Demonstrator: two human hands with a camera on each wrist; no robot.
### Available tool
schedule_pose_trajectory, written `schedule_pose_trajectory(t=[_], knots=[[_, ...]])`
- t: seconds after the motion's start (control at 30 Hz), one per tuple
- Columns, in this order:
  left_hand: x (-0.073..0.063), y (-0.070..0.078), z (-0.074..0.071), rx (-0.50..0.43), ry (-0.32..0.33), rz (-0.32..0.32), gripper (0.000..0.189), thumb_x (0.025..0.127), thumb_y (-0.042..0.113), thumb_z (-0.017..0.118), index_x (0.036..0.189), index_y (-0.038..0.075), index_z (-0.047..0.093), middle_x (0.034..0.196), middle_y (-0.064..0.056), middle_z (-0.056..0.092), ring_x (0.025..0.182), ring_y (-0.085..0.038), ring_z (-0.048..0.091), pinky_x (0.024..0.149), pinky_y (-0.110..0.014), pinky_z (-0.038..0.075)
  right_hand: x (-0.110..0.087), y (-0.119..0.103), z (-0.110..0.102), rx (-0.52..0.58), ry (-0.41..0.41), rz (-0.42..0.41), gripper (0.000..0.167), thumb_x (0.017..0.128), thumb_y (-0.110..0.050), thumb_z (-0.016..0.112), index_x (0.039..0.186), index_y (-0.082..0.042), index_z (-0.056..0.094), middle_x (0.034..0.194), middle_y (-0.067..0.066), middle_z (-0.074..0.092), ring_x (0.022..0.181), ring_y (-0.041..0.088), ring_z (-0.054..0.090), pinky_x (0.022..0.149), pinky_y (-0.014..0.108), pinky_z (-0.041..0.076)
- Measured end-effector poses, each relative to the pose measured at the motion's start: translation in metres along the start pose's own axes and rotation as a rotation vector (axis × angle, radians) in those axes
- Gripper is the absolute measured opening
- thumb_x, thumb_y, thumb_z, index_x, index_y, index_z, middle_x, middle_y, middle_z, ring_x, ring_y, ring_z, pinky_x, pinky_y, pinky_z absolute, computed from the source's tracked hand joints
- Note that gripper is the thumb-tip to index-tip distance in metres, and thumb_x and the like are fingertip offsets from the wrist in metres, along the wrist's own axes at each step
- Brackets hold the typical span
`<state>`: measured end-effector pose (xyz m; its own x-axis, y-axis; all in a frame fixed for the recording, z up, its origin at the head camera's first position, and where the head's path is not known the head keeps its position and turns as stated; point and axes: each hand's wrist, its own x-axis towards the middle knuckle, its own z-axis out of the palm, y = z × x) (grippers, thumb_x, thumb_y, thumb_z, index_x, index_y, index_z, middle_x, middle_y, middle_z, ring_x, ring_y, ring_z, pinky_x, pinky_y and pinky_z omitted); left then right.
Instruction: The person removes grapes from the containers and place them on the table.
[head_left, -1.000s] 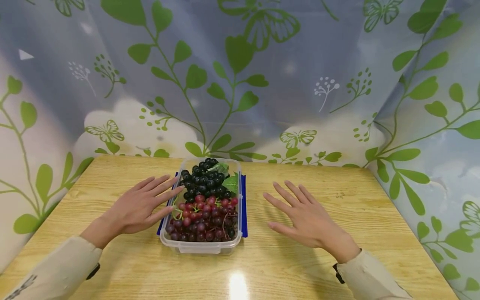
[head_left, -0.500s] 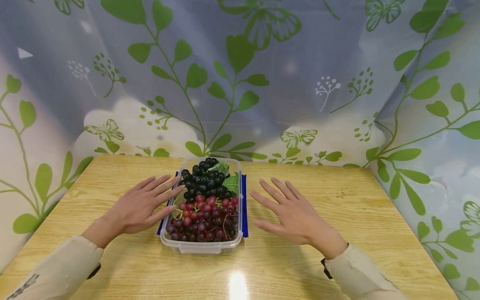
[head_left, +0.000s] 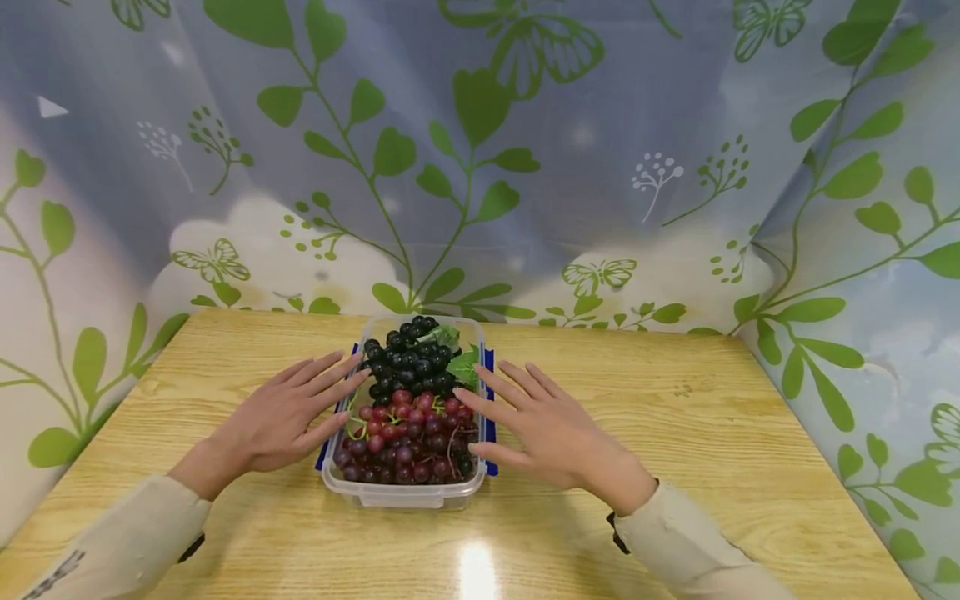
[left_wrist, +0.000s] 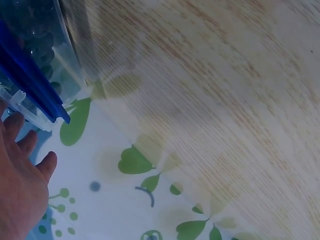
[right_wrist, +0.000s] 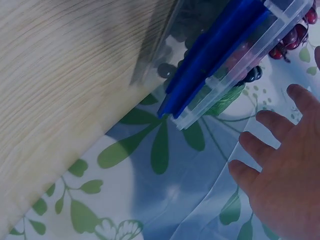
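Note:
A clear plastic food container [head_left: 401, 497] with blue side latches [head_left: 491, 446] stands on the table, its lid off the top. Inside lie black grapes [head_left: 408, 358] at the far end, red grapes [head_left: 397, 417] in the middle and dark purple grapes [head_left: 405, 462] nearest me, with a green leaf [head_left: 463, 364] at the far right. My left hand [head_left: 281, 417] is spread at the container's left side, fingertips over the rim. On the right side my right hand [head_left: 547, 425] is spread likewise, fingertips over the rim. Whether either hand touches the container cannot be told.
The light wooden table [head_left: 675, 400] extends to both sides of the container. A cloth backdrop [head_left: 480, 167] printed with leaves and butterflies rises behind the table and along its sides. A bright reflection lies on the tabletop near the front.
My right hand has moved left, from the bare table to the container's right rim, fingers still spread. The left hand and the container have stayed nearly where they were.

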<state>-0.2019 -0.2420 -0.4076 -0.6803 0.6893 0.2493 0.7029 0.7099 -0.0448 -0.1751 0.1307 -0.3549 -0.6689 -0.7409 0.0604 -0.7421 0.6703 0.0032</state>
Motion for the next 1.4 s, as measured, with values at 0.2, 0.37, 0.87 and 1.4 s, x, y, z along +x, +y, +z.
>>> schedule_pose_trajectory(t=[0.2,0.37,0.87,1.4], knots=[[0.000,0.002,0.000,-0.011,0.000,-0.006,0.060,0.101,0.041,0.044,0.154,0.020,0.025,0.156,-0.007,0.022,0.141,-0.030,0.021,0.111,-0.049,0.020,0.010,-0.012,-0.003,0.006,-0.028,-0.057,0.062,0.098,-0.061,0.027,0.153,-0.036,0.016,0.159,0.000,0.014,0.144,0.024,0.008,0.116,0.043,0.003],[0.000,0.001,0.000,-0.020,0.000,-0.017,0.060,0.100,0.041,0.044,0.154,0.021,0.025,0.157,-0.006,0.022,0.142,-0.030,0.020,0.111,-0.050,0.021,0.019,-0.022,-0.005,0.009,-0.037,-0.117,0.060,0.099,-0.060,0.026,0.153,-0.037,0.018,0.158,0.000,0.017,0.143,0.024,0.015,0.116,0.044,0.007],[0.000,0.002,0.000,-0.042,-0.010,-0.033,0.059,0.101,0.042,0.043,0.154,0.022,0.025,0.157,-0.005,0.021,0.142,-0.030,0.020,0.110,-0.050,0.023,0.035,-0.039,-0.008,-0.112,0.032,-0.206,0.046,0.102,-0.048,0.037,0.143,-0.029,0.048,0.143,-0.001,0.046,0.130,0.020,0.040,0.114,0.043,0.018],[-0.001,0.004,0.001,-0.053,-0.008,-0.039,0.059,0.101,0.041,0.044,0.153,0.020,0.028,0.157,-0.005,0.021,0.141,-0.029,0.021,0.109,-0.050,0.023,0.049,-0.043,-0.010,-0.104,0.018,-0.128,0.035,0.096,-0.042,0.057,0.122,-0.021,0.065,0.103,-0.005,0.065,0.088,0.015,0.054,0.090,0.031,0.041]])
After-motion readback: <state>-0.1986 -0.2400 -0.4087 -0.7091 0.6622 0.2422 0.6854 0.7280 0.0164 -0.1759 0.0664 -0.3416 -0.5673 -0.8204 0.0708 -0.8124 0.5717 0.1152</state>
